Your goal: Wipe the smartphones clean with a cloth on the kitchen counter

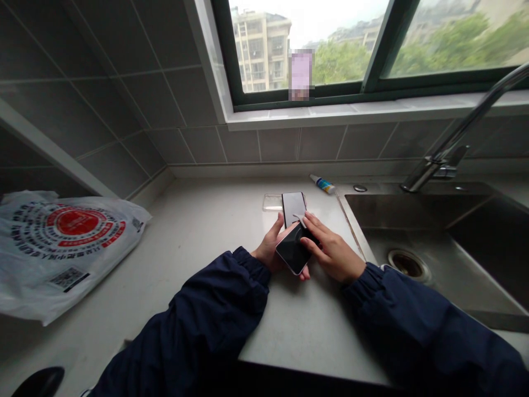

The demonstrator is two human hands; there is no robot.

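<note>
My left hand (270, 245) is closed around a smartphone (294, 251) with a dark screen facing up, tilted above the counter. My right hand (333, 251) lies over the phone's right edge, its fingers pressed on a small white piece like a wipe (300, 220) at the phone's top end. Just beyond my hands, a second phone-shaped slab (292, 205) with a pale grey face rests on the counter. A clear phone case (271, 202) lies beside it, to the left and partly covered.
A blue, yellow and white tube (323, 184) lies by the sink's (367, 248) back left corner. The metal faucet (438, 157) leans over the sink at right. A white plastic bag with red print (70, 242) stands at left. The pale counter (206, 220) meets a tiled wall.
</note>
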